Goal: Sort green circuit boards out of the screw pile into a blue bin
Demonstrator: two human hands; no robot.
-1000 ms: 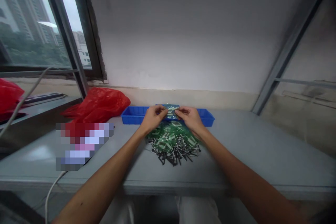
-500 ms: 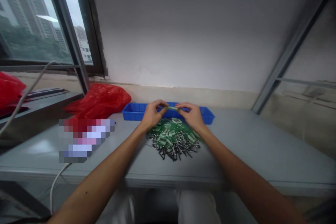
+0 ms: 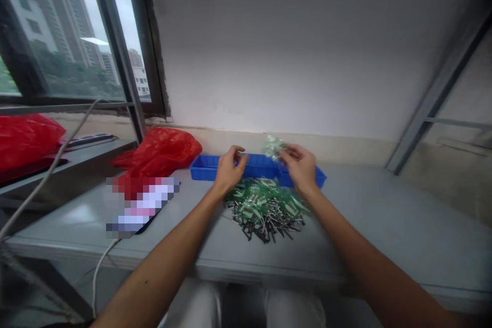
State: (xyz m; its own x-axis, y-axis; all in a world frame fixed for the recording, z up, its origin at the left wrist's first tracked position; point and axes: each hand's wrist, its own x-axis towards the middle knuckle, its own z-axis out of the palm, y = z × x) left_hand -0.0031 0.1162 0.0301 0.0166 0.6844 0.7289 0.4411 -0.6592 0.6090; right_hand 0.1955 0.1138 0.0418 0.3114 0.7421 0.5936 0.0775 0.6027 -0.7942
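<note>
My right hand pinches a small crinkled plastic packet, pale green and see-through, held up over the blue tray. What is inside the packet is too blurred to make out. My left hand hovers at the tray's front wall, its thumb and fingers curved apart around nothing. Below and between both hands lies a pile of green plastic packets, with many thin black and silver metal pieces spilling toward me. My hands and wrists hide parts of the tray.
Left of the tray lies a red plastic bag, and a blurred-out flat object is in front of it. A white cable hangs over the front edge of the grey table. A wall rises behind; metal posts stand at both sides.
My hands have parted. The packet, earlier stretched between both hands, is now raised in my right hand alone, and my left hand has let go. The view has shifted slightly left.
</note>
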